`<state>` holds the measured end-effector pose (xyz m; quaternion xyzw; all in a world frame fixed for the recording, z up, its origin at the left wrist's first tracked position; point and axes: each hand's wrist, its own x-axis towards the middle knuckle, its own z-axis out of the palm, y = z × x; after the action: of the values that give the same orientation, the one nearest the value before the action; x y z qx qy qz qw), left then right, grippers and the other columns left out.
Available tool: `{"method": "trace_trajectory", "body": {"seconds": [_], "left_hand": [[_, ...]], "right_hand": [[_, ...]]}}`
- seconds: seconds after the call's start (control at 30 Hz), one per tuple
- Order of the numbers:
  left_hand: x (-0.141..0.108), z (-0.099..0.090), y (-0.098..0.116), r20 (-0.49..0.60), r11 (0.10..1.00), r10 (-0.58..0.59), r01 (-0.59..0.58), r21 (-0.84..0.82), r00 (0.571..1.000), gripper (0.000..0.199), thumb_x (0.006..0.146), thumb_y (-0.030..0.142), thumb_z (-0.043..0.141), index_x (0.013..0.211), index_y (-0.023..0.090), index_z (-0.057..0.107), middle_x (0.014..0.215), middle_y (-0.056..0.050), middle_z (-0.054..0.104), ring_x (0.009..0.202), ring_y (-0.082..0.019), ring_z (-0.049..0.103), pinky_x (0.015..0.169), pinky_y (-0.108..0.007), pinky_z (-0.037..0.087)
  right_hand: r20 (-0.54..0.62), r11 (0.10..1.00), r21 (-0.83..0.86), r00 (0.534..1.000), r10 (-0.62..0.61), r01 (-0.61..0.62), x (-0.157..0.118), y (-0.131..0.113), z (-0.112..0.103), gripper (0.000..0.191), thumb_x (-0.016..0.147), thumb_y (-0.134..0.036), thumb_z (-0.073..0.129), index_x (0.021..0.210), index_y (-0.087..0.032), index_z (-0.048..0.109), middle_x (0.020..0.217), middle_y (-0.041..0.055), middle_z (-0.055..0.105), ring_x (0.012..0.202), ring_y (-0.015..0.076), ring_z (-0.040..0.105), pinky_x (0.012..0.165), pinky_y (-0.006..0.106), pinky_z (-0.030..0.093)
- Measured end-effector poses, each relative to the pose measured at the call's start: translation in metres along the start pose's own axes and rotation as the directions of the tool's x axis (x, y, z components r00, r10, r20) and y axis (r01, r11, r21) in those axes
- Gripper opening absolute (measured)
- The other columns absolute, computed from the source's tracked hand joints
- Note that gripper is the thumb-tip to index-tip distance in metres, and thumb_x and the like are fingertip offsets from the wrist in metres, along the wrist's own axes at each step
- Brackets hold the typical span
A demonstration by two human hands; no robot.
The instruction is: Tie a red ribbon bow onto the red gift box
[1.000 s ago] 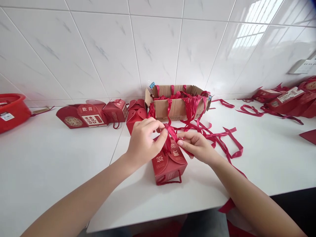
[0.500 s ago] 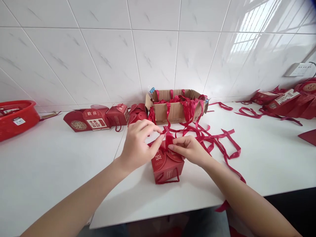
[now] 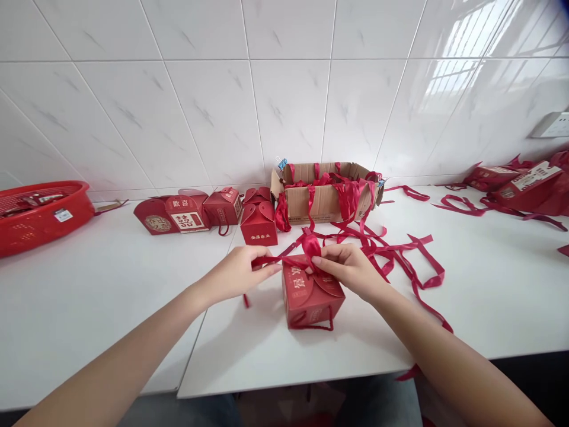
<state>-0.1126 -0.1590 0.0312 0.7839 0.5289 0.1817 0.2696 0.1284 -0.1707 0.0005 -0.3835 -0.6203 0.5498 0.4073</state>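
Observation:
A red gift box (image 3: 313, 299) with gold lettering and a cord handle on its side stands on the white table in front of me. Red ribbon (image 3: 312, 244) forms a loop on top of its folded flaps. My right hand (image 3: 347, 267) pinches the base of that loop between thumb and fingers. To the left of the box, my left hand (image 3: 233, 274) is closed on a ribbon end, which stretches taut from the box top. A short tail of ribbon hangs below the left hand.
Behind the box stands an open cardboard box (image 3: 322, 204) draped with ribbons. Loose ribbons (image 3: 418, 267) lie to the right. Smaller red boxes (image 3: 258, 224) line the back left, beside a red plastic basket (image 3: 48, 222). More red packaging (image 3: 524, 184) lies far right.
My left hand has moved left and down from the box top, drawing a ribbon end out sideways. My right hand still pinches the loop. The view has shifted slightly left.

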Motion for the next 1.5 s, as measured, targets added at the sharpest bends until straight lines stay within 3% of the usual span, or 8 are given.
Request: {"method": "trace_trajectory", "body": {"seconds": [0.17,0.3,0.5,0.67,0.77,0.9,1.17,1.5], "left_hand": [[-0.008,-0.023,0.052,-0.098,0.965,0.253,-0.259,-0.05,0.962,0.009,0.082,0.024,0.056,0.079,0.023,0.065,0.067,0.002,0.063,0.056,-0.013,0.053,0.051,-0.025,0.04],[0.025,-0.009,0.084,-0.1,0.921,0.349,-0.361,-0.145,0.932,0.017,0.074,0.011,0.052,0.081,0.022,0.063,0.063,0.003,0.056,0.051,-0.012,0.05,0.047,-0.024,0.039],[0.085,0.03,0.043,-0.038,0.965,0.092,-0.099,-0.243,0.995,0.008,0.062,0.011,0.054,0.063,0.019,0.055,0.057,0.002,0.055,0.047,-0.011,0.047,0.043,-0.023,0.037],[0.062,0.03,0.004,-0.207,0.972,0.086,-0.128,-0.197,0.975,0.007,0.065,0.018,0.056,0.069,0.02,0.05,0.075,0.0,0.059,0.073,-0.018,0.055,0.063,-0.029,0.046],[0.039,0.022,0.005,-0.283,0.958,0.104,-0.173,-0.23,0.953,0.013,0.081,0.027,0.045,0.072,0.02,0.051,0.085,-0.003,0.06,0.086,-0.02,0.056,0.078,-0.035,0.047],[0.015,0.03,0.02,-0.204,0.91,0.201,-0.26,-0.323,0.958,0.031,0.086,0.047,0.053,0.076,0.019,0.064,0.09,-0.007,0.066,0.094,-0.023,0.059,0.084,-0.037,0.047],[0.003,0.061,0.025,-0.356,0.811,0.067,-0.259,-0.525,0.932,0.018,0.085,0.033,0.061,0.082,0.017,0.069,0.083,-0.006,0.07,0.08,-0.02,0.064,0.073,-0.031,0.051],[-0.002,0.069,0.018,-0.382,0.837,0.189,-0.352,-0.418,0.904,0.014,0.086,0.025,0.057,0.092,0.018,0.066,0.09,-0.007,0.07,0.086,-0.02,0.065,0.079,-0.034,0.053]], "right_hand": [[-0.109,0.993,-0.099,0.993,0.046,-0.057,-0.005,-0.005,0.011,0.013,0.076,-0.025,0.064,0.07,-0.016,0.071,0.066,0.0028,0.069,0.06,0.0127,0.058,0.057,0.024,0.044],[-0.045,0.986,-0.147,0.995,-0.092,0.084,-0.006,-0.001,0.016,0.012,0.074,-0.018,0.06,0.065,-0.016,0.067,0.061,-0.0005,0.062,0.055,0.0101,0.05,0.051,0.022,0.038],[0.029,0.991,-0.081,0.994,-0.104,0.106,-0.006,0.004,0.008,0.026,0.084,-0.035,0.061,0.068,-0.015,0.066,0.068,0.003,0.065,0.061,0.0118,0.055,0.058,0.024,0.042],[-0.041,0.996,-0.043,0.996,-0.078,0.076,-0.003,0.003,0.005,0.033,0.082,-0.043,0.065,0.065,-0.015,0.065,0.066,0.0026,0.065,0.06,0.0106,0.055,0.057,0.023,0.042],[-0.081,0.99,-0.081,0.989,-0.123,0.117,-0.003,0.002,0.007,0.033,0.083,-0.042,0.064,0.064,-0.016,0.065,0.066,0.0026,0.065,0.061,0.0117,0.056,0.059,0.023,0.044],[-0.072,0.988,-0.087,0.988,-0.134,0.128,-0.003,0.003,0.013,0.03,0.083,-0.042,0.064,0.067,-0.016,0.067,0.068,0.0032,0.067,0.063,0.0128,0.059,0.059,0.024,0.047],[-0.193,0.984,0.023,0.967,-0.168,0.175,-0.003,0.012,0.022,0.03,0.08,-0.036,0.069,0.094,-0.024,0.045,0.065,-0.0024,0.069,0.063,0.015,0.066,0.062,0.027,0.051],[-0.204,0.848,-0.427,0.88,-0.429,0.314,-0.009,0.01,0.021,0.013,0.083,-0.03,0.066,0.09,-0.021,0.072,0.08,0.0045,0.074,0.069,0.0167,0.067,0.06,0.028,0.055]]}}
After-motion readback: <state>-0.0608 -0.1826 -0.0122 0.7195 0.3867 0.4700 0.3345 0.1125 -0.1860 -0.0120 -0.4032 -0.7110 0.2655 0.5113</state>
